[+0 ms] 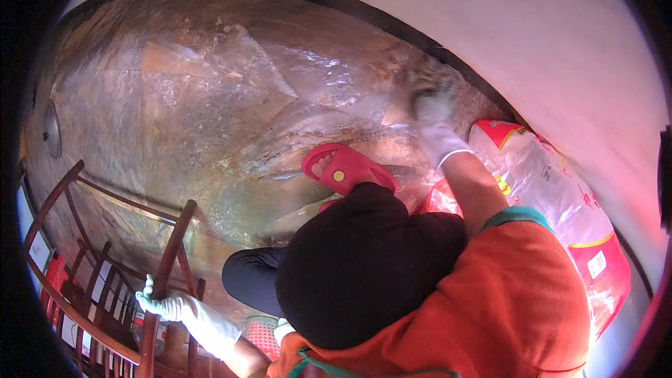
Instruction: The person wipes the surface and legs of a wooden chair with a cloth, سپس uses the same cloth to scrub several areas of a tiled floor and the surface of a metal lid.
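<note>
Floor (210,119): mottled brown-grey, glossy, bright reflections at far side. On it: 2 red slippers (353,168), mid, 1 mostly hidden; 1 dark wooden chair (173,252), near left; 1 clear-and-red plastic bag (567,196), right; 1 pink perforated basket (261,336), near, base hidden.

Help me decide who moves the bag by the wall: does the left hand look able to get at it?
Probably not: the left hand grips the chair on the opposite side, and the legs and right arm lie between it and the bag.
</note>
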### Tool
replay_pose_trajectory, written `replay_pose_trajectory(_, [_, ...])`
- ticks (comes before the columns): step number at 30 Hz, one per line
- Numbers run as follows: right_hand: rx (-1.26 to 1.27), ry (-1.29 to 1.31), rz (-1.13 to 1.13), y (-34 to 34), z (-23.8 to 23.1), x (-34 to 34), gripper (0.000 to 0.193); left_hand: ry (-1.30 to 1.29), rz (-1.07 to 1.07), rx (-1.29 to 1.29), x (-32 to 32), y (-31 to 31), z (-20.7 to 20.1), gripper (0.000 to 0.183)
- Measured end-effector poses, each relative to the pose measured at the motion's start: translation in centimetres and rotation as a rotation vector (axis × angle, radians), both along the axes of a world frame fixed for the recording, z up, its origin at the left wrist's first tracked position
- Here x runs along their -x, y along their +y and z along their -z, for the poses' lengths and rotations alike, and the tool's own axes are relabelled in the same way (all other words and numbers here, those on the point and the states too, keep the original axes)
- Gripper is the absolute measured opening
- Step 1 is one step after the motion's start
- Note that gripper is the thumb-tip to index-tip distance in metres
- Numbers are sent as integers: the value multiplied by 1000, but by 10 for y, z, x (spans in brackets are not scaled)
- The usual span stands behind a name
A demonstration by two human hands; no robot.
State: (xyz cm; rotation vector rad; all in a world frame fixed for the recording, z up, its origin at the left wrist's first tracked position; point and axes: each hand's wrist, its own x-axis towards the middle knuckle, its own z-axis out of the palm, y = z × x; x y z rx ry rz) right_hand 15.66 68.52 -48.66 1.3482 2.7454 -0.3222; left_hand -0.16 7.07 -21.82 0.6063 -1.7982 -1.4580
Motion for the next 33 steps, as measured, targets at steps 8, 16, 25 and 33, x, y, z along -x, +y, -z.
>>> replay_pose_trajectory(8, [151,132,-883,-203,-17,192,56,25,28,-73,4,-5,9,16])
replay_pose_trajectory(16, [193,-97,-1427,-134,-75,127,71,-93,-6,-47,2,14,-6,19])
replay_pose_trajectory(25, [97,-198,-1518,-97,-45,112,53,43,97,-29,-7,-9,4,13])
replay_pose_trajectory(33, [137,59,-1720,-263,-41,328,40,105,129,6,2,-13,12,10])
